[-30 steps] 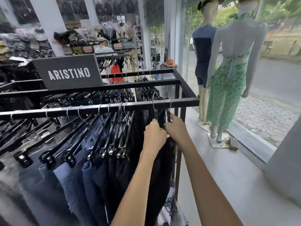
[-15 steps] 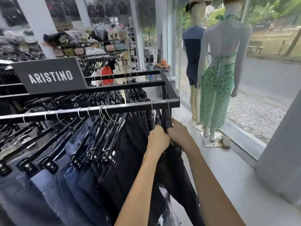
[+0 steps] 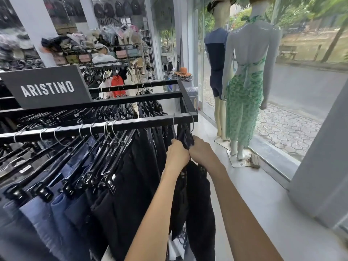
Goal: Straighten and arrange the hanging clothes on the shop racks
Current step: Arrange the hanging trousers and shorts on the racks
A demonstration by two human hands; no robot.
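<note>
Black trousers (image 3: 199, 194) hang at the end of the front rail (image 3: 131, 125), low of centre toward 6 o'clock. Left hand (image 3: 177, 155) and right hand (image 3: 202, 152) touch knuckle to knuckle, both curled tight on the trousers' top edge. The hanger bar is probably under the fingers, though hidden. Blue jeans (image 3: 37, 213) crowd 8 o'clock, and a green-dressed mannequin (image 3: 244, 91) stands at 2 o'clock.

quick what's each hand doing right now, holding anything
left hand: closed, gripping the top of the black trousers
right hand: closed, gripping the top of the neighbouring black pair
</note>
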